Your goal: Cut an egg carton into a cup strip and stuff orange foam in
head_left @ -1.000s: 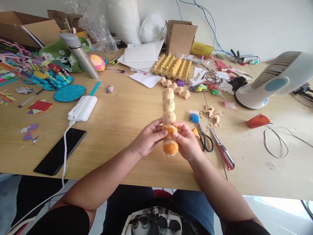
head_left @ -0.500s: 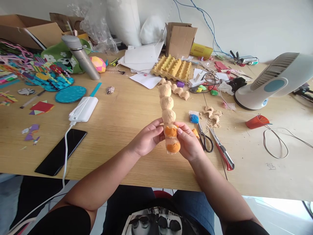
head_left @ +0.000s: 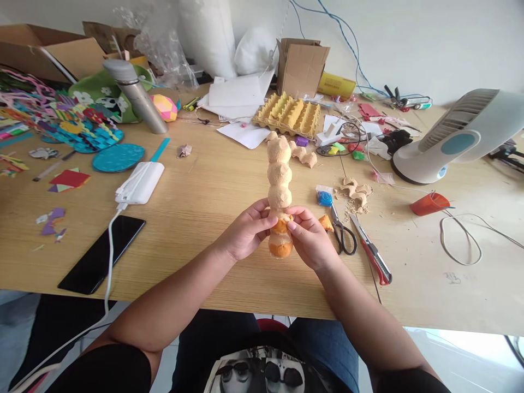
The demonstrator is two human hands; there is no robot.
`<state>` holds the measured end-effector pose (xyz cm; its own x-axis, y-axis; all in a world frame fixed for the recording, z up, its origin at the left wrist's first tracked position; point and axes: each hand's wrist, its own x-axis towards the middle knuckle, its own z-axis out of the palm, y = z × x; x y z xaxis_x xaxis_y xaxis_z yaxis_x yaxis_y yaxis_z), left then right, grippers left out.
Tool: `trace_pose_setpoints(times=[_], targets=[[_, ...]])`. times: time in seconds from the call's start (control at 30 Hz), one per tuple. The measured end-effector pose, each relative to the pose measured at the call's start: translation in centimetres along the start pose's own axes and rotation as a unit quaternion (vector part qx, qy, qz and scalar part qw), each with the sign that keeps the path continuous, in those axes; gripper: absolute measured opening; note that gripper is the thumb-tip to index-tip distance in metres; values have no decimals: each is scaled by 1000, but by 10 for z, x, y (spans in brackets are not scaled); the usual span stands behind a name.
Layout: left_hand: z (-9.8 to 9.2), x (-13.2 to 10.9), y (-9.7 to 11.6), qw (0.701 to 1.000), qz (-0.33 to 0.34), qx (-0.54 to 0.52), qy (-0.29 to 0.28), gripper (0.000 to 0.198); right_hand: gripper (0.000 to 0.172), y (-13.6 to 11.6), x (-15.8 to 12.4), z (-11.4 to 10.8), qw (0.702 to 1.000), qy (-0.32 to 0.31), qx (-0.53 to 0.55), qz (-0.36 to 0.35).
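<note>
A long, bumpy strip of pale egg-carton material is held up between my hands over the table. Orange clay covers part of its two lowest bumps; the upper ones are bare. My left hand grips its left edge with thumb and fingers, near the upper orange bump. On the opposite edge, my right hand pinches the strip, thumb on the orange clay. Right of my right hand lie a small orange clay piece, black scissors and a blue clay packet.
A red utility knife lies beyond the scissors. Carton scraps, an orange cup and a white fan stand or lie rightward. A phone and power bank are left; a yellow egg tray is behind.
The strip's lower end has swung slightly left, so it now stands more upright. My right hand has shifted left with it, and my left thumb reaches further over the strip's edge.
</note>
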<state>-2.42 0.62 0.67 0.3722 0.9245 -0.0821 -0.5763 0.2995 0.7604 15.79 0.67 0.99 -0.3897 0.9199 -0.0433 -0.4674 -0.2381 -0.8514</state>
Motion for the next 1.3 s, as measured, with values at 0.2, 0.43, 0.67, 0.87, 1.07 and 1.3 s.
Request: trace_pose_setpoints(times=[0.2,0.43,0.67,0.87,1.07,1.3], targets=[[2,-1,2,1000,-4,11,10,42,34,1,0,1,1000,5,-13,-7],[0,0,2,1000,9,15,0,43,32,1,-1,0,1000,3,11,4],[-1,0,-1,999,21,32,5,46,31,2,2,-4,997,5,74,33],[-2,1,0,999,24,41,-4,63,32,2,2,-5,993,6,107,39],[-1,1,-2,996,49,75,-23,75,33,1,3,-5,991,19,125,36],[-2,1,-7,997,55,58,23,38,34,-1,0,-3,997,-9,74,22]])
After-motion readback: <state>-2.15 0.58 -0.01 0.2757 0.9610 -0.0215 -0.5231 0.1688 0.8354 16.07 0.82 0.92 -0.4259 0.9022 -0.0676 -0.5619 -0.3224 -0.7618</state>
